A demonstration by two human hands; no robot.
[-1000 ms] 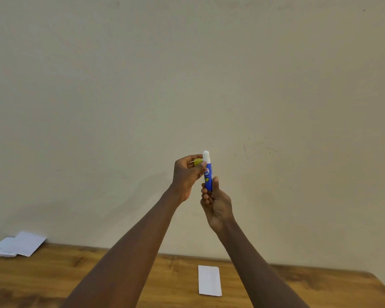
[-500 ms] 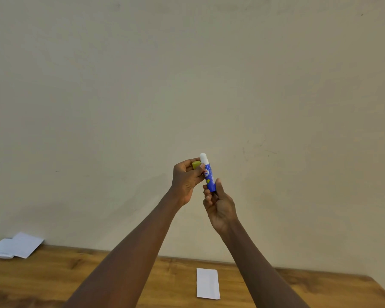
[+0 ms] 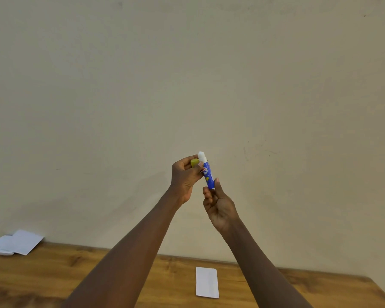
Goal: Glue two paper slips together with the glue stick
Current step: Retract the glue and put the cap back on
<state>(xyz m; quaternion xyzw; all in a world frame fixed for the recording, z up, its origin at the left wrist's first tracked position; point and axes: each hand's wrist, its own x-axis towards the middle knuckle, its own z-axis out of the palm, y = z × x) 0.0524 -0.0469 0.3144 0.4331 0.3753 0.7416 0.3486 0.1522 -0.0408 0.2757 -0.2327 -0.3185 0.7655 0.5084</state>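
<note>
While right hand (image 3: 219, 206) pinches glue stick (image 3: 207, 172) base — left hand (image 3: 185, 176) grip clasps yellow cap (image 3: 194, 162).

Uncapped glue stick (image 3: 207, 172), blue barrel with white glue exposed at top, held raised and tilted slightly left; its yellow-green cap (image 3: 194, 162) just beside it at left. White paper slip (image 3: 206, 282) lies flat on the wooden surface below

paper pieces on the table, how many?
3, maybe more: one slip lying between the forearms, and two overlapping sheets at the table's far left edge; more could lie underneath or out of frame.
</note>
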